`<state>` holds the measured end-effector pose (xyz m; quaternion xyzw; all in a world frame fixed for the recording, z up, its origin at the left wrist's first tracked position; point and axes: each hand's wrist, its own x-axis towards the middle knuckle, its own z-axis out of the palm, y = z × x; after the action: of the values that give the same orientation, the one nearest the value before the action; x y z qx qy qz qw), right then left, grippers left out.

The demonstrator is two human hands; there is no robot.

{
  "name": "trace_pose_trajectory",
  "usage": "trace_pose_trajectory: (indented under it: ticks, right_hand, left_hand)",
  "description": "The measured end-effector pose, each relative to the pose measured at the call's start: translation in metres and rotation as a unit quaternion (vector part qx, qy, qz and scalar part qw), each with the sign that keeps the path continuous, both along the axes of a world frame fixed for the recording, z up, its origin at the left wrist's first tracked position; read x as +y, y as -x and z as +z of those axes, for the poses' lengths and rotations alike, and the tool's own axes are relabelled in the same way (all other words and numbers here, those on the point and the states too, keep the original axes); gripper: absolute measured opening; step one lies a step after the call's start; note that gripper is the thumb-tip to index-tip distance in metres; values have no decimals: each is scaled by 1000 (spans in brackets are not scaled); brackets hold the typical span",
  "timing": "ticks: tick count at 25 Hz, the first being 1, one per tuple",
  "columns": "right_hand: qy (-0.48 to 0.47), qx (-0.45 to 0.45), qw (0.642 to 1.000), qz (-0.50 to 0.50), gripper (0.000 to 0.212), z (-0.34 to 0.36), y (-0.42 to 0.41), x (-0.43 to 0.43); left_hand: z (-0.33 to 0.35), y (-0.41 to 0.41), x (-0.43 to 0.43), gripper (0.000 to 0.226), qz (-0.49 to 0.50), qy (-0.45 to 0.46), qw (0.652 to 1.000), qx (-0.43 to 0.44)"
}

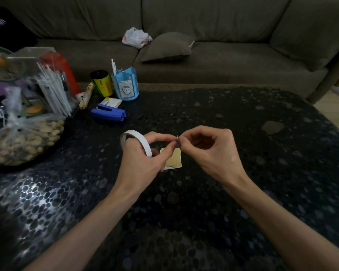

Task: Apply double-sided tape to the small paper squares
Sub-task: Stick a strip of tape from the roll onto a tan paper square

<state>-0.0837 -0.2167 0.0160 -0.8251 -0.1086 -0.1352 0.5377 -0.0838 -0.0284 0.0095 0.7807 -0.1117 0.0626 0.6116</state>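
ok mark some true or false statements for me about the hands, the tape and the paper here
1. The left hand holds the tape roll. True.
2. The right hand lies flat on the table. False: it is raised, pinching the tape end.
3. The paper squares lie on the table beneath the hands. True.
4. The blue stapler is in the right hand. False: it lies on the table, further back on the left.

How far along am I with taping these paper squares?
Early. No tape shows on the paper squares lying on the table. The left hand holds the tape roll while the right hand pinches its free end above them. Pulling off a piece and sticking it down looks still ahead.
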Motion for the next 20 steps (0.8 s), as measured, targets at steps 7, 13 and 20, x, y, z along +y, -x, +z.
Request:
trace_pose_trajectory:
  ticks: [7, 13, 20]
  right_hand:
    - [30, -7, 999, 22, 11, 1, 0, -2]
    - [59, -35, 998, 18, 11, 1, 1, -2]
    - [52, -30, 998, 14, 7, 1, 2, -1]
  left_hand:
    - [0, 2, 1, 17, -3, -17, 1000, -14]
    - [-2, 0, 2, 14, 2, -24, 1000, -16]
    - [-4, -2, 1, 15, -6, 0, 1000, 2]
